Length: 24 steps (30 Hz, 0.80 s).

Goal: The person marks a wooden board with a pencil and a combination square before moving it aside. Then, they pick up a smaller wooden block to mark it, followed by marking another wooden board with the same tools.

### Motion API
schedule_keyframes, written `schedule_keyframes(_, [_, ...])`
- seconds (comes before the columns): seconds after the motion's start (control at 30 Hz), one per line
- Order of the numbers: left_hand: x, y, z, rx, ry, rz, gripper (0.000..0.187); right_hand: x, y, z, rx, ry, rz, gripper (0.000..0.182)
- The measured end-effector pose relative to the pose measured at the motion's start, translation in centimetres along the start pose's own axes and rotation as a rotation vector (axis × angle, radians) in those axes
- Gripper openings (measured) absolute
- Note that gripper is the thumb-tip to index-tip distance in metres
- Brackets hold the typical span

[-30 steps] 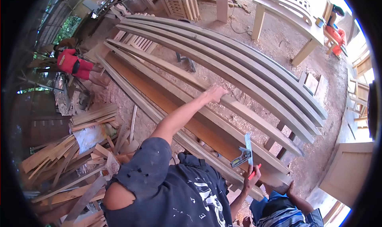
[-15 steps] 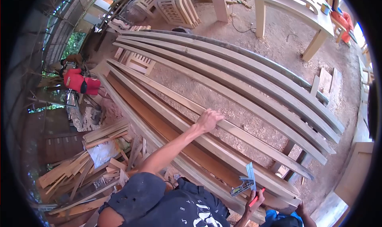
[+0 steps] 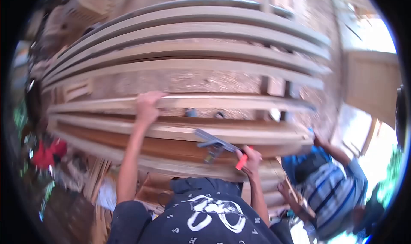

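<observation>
Wood runs across the whole width of the frame, in long beams lying side by side. At centre left, the left hand (image 3: 150, 107) is bent over the narrow beam (image 3: 231, 102), fingers grasping it from above, though the underside of the grip is hidden. At lower centre right, the right hand (image 3: 251, 160) has its fingers clenched around a metal square (image 3: 216, 141) and a red pencil (image 3: 242, 161). The square's blade points to the upper left, in front of the thick beam (image 3: 244, 134); blur makes it impossible to tell whether they touch.

The step in hand looks like steadying or shifting the narrow beam with the left while the right holds the measuring tools ready. Using the square would, I judge, call for its head to sit flat against a beam's edge, with the pencil freed from the shared grip. A firm left hold would matter then, since the narrow beam lies apart from its neighbours at mid-length.

At lower right, a co-worker in a striped shirt (image 3: 332, 190) has a hand (image 3: 318, 139) near the thick beam's end. More beams (image 3: 205, 64) curve across the upper frame.
</observation>
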<state>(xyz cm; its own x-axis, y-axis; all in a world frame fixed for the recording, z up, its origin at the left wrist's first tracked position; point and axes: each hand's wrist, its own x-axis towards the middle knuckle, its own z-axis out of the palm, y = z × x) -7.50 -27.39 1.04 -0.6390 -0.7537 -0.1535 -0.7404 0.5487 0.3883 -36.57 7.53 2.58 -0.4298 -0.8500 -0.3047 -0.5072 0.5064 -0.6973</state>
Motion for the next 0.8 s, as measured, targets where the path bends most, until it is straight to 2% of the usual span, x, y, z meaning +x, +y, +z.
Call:
schedule_keyframes(0.07, [-0.1, 0.4, 0.2, 0.059, -0.013, 0.014, 0.052, -0.1, 0.2, -0.2, 0.021, -0.018, 0.028, 0.033])
schedule_keyframes(0.23, [0.4, 0.7, -0.1, 0.083, -0.04, 0.041, 0.056, -1.5, 0.4, 0.3, 0.001, 0.096, -0.036, 0.037])
schedule_keyframes(0.3, [0.2, 3.2, -1.3, 0.067, -0.079, 0.017, 0.052, -2.4, 0.7, -0.3, -0.049, 0.135, -0.065, 0.038])
schedule_keyframes(0.37, [-1.0, 4.2, -0.1, 0.068, 0.115, 0.025, 0.046, -3.6, 0.9, -1.0, -0.099, 0.171, -0.092, 0.039])
schedule_keyframes(0.4, [-2.0, 4.4, 0.6, 0.077, 0.119, 0.044, 0.046, -4.2, 0.8, -1.4, -0.126, 0.175, -0.093, 0.04])
schedule_keyframes(0.47, [-3.5, 4.9, 2.5, -0.119, 0.384, 0.092, 0.044, -5.3, 0.6, -2.1, -0.172, 0.196, -0.093, 0.042])
schedule_keyframes(0.5, [-4.6, 5.2, 3.2, -0.115, 0.386, 0.114, 0.044, -5.7, 0.6, -2.1, -0.166, 0.216, -0.087, 0.042])
schedule_keyframes(0.57, [-7.3, 6.5, 4.5, -0.344, 0.256, 0.023, 0.044, -6.8, 0.8, -2.1, -0.191, 0.244, -0.067, 0.042])
schedule_keyframes(0.6, [-8.2, 7.7, 4.7, -0.339, 0.258, 0.04, 0.044, -7.2, 0.9, -1.8, -0.177, 0.271, -0.063, 0.042])
schedule_keyframes(0.67, [-10.1, 9.5, 4.8, -0.116, -0.045, 0.003, 0.046, -7.7, 1.3, -0.9, -0.168, 0.296, -0.059, 0.043])
schedule_keyframes(0.77, [-10.3, 10.0, 3.8, -0.035, -0.077, 0.116, 0.051, -8.3, 2.1, 0.3, -0.156, 0.319, -0.059, 0.044])
schedule_keyframes(0.8, [-10.1, 10.0, 3.8, -0.004, -0.048, 0.158, 0.061, -8.3, 2.4, 0.8, -0.178, 0.323, -0.07, 0.044])
